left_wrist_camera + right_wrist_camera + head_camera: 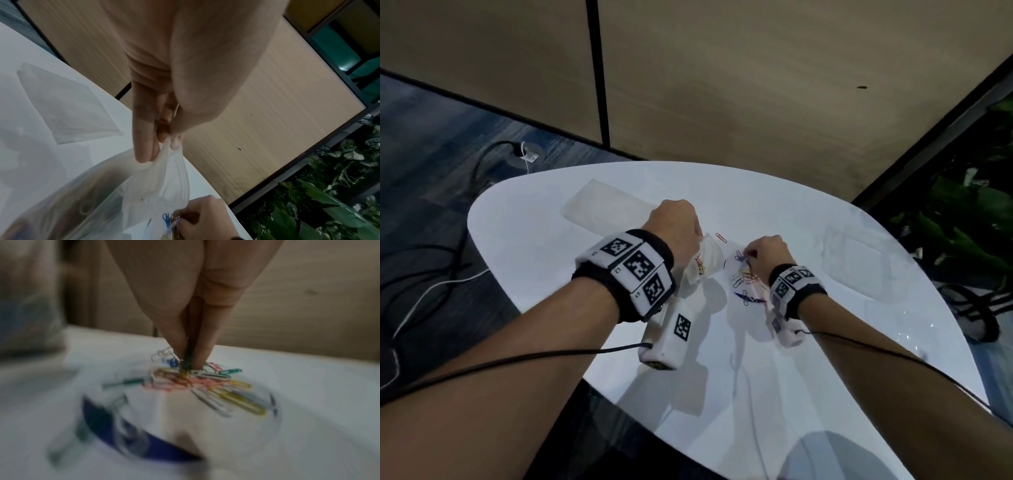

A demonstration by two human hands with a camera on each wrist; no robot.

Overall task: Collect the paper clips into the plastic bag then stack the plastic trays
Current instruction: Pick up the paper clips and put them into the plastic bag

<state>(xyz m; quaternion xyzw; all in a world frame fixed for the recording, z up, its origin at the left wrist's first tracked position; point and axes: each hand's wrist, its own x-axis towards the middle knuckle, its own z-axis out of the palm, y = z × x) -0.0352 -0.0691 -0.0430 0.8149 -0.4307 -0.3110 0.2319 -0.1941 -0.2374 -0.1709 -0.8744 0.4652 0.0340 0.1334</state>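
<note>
Over on the far side of the left hand's (674, 229) knuckles, a clear flat tray (606, 209) lies on the white table (534, 246). That hand is raised off the table, and its thumb and fingertips (144, 151) pinch the top edge of a thin plastic bag (156, 183), which hangs down from the pinch with a few coloured clips showing through it near the bottom. Just beyond the bag's edge, between the two hands, a single red paper clip (721, 237) lies alone on the table. Next comes the right hand (768, 253), its fingers (205, 344) drawn together and pointing straight down, squeezing a few clips at the far end of a loose pile of paper clips (205, 382) in red, yellow, green, blue and silver. The pile sits inside a shallow round clear tray with a blue rim (115, 431). Well beyond the right hand's outer side, another clear tray (859, 260) rests on the table.
</note>
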